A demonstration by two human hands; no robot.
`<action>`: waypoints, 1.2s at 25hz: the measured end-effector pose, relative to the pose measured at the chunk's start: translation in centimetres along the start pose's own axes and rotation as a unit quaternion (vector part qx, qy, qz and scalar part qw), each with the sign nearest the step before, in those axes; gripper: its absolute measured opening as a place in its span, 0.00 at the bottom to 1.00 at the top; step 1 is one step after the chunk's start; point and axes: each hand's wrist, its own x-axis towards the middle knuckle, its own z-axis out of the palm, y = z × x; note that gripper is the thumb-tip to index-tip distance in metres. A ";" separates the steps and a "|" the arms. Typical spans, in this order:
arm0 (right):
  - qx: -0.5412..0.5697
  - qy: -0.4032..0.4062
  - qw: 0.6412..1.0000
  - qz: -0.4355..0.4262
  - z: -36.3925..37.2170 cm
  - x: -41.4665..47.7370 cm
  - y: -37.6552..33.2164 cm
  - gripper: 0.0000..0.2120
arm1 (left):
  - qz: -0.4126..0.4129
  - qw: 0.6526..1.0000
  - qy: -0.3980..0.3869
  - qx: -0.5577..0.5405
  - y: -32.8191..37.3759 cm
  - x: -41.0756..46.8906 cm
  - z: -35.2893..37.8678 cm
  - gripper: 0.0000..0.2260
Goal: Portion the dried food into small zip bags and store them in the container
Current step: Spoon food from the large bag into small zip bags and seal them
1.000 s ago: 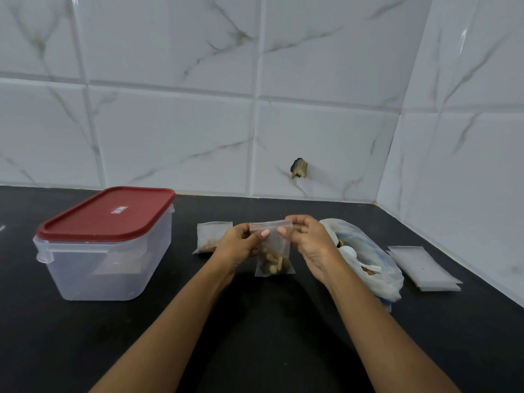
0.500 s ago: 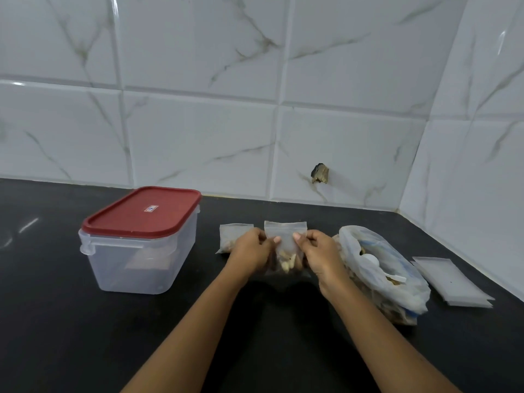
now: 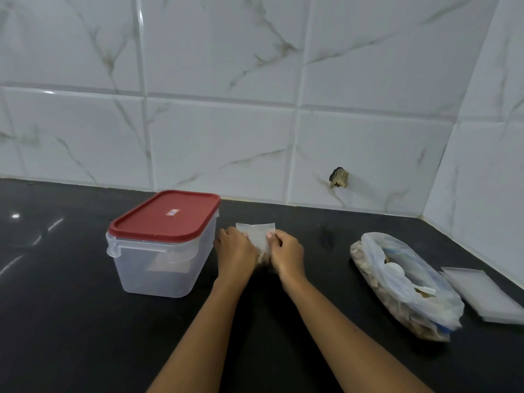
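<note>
Head view, items listed by size.

1. Tiled wall (image 3: 226, 137): white marble-pattern tiles behind the work area and on the right side. One small broken hole (image 3: 338, 178) low in the back wall.
2. Counter (image 3: 71, 321): black and glossy; it carries every item below.
3. Container (image 3: 158, 268): clear plastic box, left of centre, upright. Red lid (image 3: 167, 215) fitted on top, with a small label at its middle. A pale shape shows through the wall; its identity cannot be determined.
4. Food bag (image 3: 402, 282): large thin plastic bag lying on its side at the right, well apart from the hands. Mouth open, with dried pieces visible inside and a white scoop (image 3: 395, 269) resting in the opening.
5. Stack of empty bags (image 3: 487, 293): flat, just beside the food bag, near the right wall.
6. Left hand (image 3: 236, 249): just beside the container, fingers curled, pinching the left edge of the small zip bag (image 3: 256, 234).
7. Right hand (image 3: 286, 252): fingers curled, thumb pressed on the right side of the same bag.
8. Small zip bag: held between both hands at centre, low over the counter, near the container. Top strip stands clear above the fingers. Lower part and contents are mostly hidden by the hands; contact with the counter cannot be determined.
</note>
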 end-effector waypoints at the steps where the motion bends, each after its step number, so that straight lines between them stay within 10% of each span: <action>1: -0.020 -0.001 1.000 -0.006 0.2 0.1 0.3 0.12 | -0.012 1.000 -0.002 -0.009 -0.2 0.2 0.2 0.16; 17: -0.090 -0.020 0.995 -0.031 -0.6 0.3 0.6 0.17 | 0.052 0.997 0.019 -0.057 -0.5 0.1 1.3 0.25; 23: -0.376 0.047 0.902 -0.206 -6.5 0.2 -0.6 0.22 | 0.190 0.975 0.044 0.104 2.4 -2.3 1.8 0.25; 30: -0.473 0.090 0.865 -0.142 -18.2 0.4 0.9 0.22 | 0.265 0.959 -0.009 0.099 11.0 -5.7 5.7 0.25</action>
